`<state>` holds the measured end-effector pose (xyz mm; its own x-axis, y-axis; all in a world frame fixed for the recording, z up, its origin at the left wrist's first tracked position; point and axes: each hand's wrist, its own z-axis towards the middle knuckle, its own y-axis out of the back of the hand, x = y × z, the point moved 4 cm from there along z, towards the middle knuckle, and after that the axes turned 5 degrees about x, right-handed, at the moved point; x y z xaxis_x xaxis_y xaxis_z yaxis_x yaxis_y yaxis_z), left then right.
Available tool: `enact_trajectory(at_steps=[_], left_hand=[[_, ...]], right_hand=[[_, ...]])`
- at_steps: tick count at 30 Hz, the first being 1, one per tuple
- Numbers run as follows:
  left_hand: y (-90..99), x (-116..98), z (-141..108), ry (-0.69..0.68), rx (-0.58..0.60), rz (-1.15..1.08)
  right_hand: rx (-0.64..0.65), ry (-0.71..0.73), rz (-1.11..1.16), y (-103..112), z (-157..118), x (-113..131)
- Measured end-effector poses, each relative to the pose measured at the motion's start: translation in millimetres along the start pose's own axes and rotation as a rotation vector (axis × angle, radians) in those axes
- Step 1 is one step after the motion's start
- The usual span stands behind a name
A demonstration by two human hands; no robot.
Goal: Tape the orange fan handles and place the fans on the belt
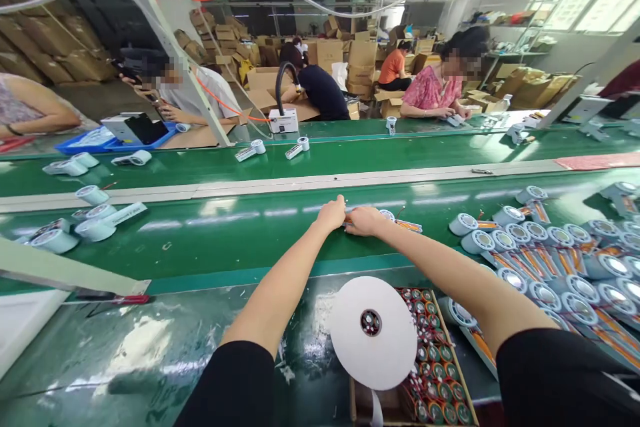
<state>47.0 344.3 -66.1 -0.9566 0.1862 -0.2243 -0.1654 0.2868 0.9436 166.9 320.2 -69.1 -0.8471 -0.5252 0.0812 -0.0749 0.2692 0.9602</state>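
My left hand point(331, 215) is closed, its fingers pinched together over the green conveyor belt point(240, 233). Close against it is my right hand point(366, 221), also closed, with its fingers curled inward. Whatever small thing lies between the fingertips is mostly hidden. Just behind my right hand a pale blue round-headed unit point(387, 215) lies on the belt, its open handle point(410, 225) showing orange inside. Below my forearms, a big white roll of tape point(350, 340) rests on a cardboard box point(467, 387) full of small green-topped round parts point(437, 370) with red wires.
Many pale blue units point(545, 237) crowd the belt at right; several more point(97, 220) lie at left. A red-handled tool point(133, 299) sits near the left post. A white rail point(280, 181) divides the belts. Co-workers sit across; one in pink point(435, 90) handles a part.
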Motion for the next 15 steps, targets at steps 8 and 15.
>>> enact_trajectory(at_steps=[8,15], left_hand=[[0.6,-7.7,-4.6,-0.043,-0.026,0.017],[-5.0,-20.1,-4.2,-0.077,-0.05,-0.006]], right_hand=[[-0.026,-0.047,0.015,26.5,-20.4,-15.6],[-0.021,-0.015,0.014,7.3,-41.8,-18.5]])
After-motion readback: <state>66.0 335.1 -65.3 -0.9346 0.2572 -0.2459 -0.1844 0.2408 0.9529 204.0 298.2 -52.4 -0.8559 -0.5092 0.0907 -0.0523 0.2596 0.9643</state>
